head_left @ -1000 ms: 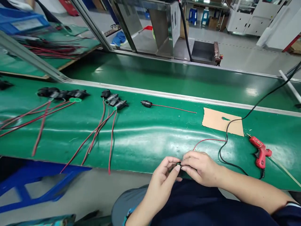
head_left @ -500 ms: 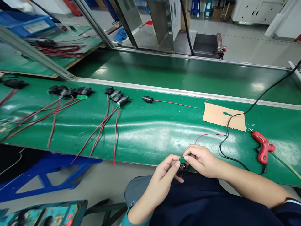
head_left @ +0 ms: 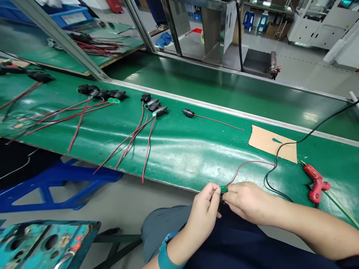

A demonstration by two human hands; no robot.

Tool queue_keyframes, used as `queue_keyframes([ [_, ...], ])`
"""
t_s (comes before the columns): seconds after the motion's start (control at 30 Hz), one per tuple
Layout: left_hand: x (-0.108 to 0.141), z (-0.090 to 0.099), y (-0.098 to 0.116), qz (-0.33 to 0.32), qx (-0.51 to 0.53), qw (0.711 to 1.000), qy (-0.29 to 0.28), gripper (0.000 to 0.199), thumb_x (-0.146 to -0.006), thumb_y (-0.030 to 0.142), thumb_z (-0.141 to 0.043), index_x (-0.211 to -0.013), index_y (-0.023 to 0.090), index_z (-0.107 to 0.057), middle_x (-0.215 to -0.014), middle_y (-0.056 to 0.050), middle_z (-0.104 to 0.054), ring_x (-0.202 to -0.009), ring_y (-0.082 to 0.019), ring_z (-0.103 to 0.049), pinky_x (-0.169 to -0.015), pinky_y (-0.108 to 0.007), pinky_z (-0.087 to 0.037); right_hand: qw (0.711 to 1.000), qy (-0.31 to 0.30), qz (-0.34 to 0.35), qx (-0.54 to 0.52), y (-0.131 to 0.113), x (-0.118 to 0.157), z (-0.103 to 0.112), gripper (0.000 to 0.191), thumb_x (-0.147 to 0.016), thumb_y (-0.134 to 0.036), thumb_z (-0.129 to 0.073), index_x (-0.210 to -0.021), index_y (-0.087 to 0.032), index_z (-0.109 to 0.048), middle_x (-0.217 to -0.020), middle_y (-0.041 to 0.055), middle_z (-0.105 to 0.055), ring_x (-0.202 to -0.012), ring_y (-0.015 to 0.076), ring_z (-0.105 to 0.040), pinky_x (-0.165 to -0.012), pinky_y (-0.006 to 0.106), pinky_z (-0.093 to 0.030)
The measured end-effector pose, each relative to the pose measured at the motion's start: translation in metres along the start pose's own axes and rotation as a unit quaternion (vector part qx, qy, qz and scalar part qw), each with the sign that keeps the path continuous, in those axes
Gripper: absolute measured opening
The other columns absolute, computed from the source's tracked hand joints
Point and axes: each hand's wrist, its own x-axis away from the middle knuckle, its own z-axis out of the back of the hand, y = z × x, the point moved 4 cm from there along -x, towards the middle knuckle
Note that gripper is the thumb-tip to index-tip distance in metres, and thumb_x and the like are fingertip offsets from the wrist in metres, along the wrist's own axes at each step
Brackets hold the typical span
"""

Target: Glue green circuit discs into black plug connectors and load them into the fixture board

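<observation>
Green and black, a small rounded part [head_left: 223, 189] sits gripped between the fingers of the left hand [head_left: 206, 205] and right hand [head_left: 249, 201]; beyond them curves a thin red wire [head_left: 254, 161], rightward lies a red plastic glue gun [head_left: 316, 183], farther off tan cardboard [head_left: 263, 140].

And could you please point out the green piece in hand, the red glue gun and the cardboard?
Green piece [head_left: 223, 189], head view, its exposed surface.
Red glue gun [head_left: 318, 182], head view, where handle meets body.
Cardboard [head_left: 266, 142], head view, bare area left of its hole.
</observation>
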Motion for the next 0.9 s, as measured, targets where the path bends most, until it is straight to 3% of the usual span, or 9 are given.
queue_keyframes([
  [0.23,-0.002,-0.006,-0.009,0.013,0.009,0.999,-0.031,0.027,-0.099,0.041,-0.043,-0.081,0.022,-0.048,-0.06,0.009,-0.04,-0.039,-0.007,-0.042,-0.035,-0.016,-0.035,0.988,-0.083,0.061,0.115,-0.007,-0.009,-0.002,0.011,-0.095,-0.011,-0.054,-0.094,-0.015,-0.064,-0.081,0.0047,-0.066,-0.064,0.0188,-0.06,-0.053,0.033,-0.031],
  [0.53,-0.003,-0.011,-0.013,0.015,-0.007,1.0,-0.02,0.02,-0.097,0.031,-0.041,-0.079,0.022,-0.046,-0.057,0.008,-0.042,-0.034,-0.007,-0.04,-0.032,-0.017,-0.028,0.988,-0.128,0.019,0.085,0.015,-0.025,-0.046,0.016,-0.08,-0.003,-0.059,-0.073,-0.016,-0.067,-0.07,0.0046,-0.071,-0.058,0.0177,-0.065,-0.048,0.032,-0.021],
  [0.77,-0.007,-0.016,-0.022,0.046,0.015,0.997,-0.055,0.02,-0.094,0.036,-0.04,-0.081,0.023,-0.046,-0.051,0.008,-0.044,-0.028,-0.009,-0.036,-0.027,-0.019,-0.026,0.993,-0.11,0.028,-0.024,0.013,-0.022,-0.031,0.015,-0.077,-0.006,-0.059,-0.072,-0.018,-0.067,-0.072,0.0046,-0.074,-0.059,0.0157,-0.065,-0.052,0.027,-0.029],
  [0.9,-0.001,-0.015,-0.015,0.041,0.017,0.997,-0.057,0.018,-0.093,0.033,-0.044,-0.079,0.022,-0.049,-0.053,0.009,-0.043,-0.035,-0.009,-0.038,-0.035,-0.02,-0.028,0.989,-0.139,0.004,-0.052,0.004,-0.02,-0.017,0.015,-0.082,-0.008,-0.057,-0.077,-0.016,-0.068,-0.077,0.0081,-0.075,-0.064,0.017,-0.066,-0.055,0.026,-0.034],
])
